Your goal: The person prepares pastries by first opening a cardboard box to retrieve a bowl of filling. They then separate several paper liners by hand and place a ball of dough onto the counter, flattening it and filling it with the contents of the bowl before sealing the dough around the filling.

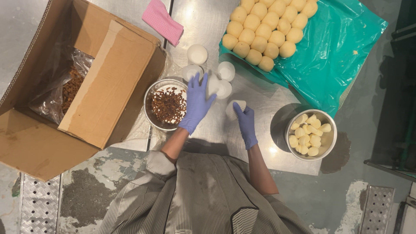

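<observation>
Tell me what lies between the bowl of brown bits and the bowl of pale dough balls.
In the head view: the gloved left hand, white paper cups, and the right hand holding one cup.

The top picture edge cuts off the rows of pale dough balls and the cardboard box. The left hand hides part of the bowl of brown dried fruit, whose kind is too small to tell.

Bare counter lies open between the hands and the far dough balls — hemmed left by the raisin bowl and cardboard box, right by the steel bowl, with paper cups crowding the far-left gap.
</observation>
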